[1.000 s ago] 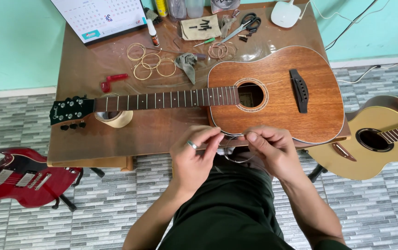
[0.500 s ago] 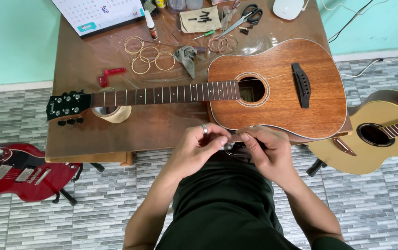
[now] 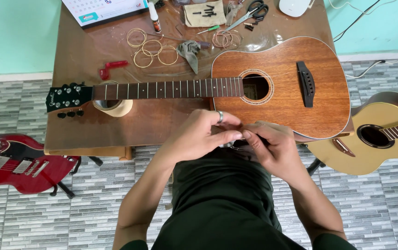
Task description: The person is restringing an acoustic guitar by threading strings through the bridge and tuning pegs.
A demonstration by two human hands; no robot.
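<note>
Guitar string (image 3: 236,144), thin and coiled, sits pinched between both hands' fingers, left hand (image 3: 199,134) and right hand (image 3: 273,148), just below the acoustic guitar (image 3: 282,88). Looks like uncoiling; next needs threading at the bridge.

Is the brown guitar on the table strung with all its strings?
No. The brown acoustic guitar shows a bare fretboard with no full set of strings, while coiled strings lie loose on the table.

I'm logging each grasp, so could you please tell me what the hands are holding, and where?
The left hand and right hand pinch a thin coiled guitar string between their fingertips, just below the acoustic guitar. Which part of the string cannot be told.
</note>
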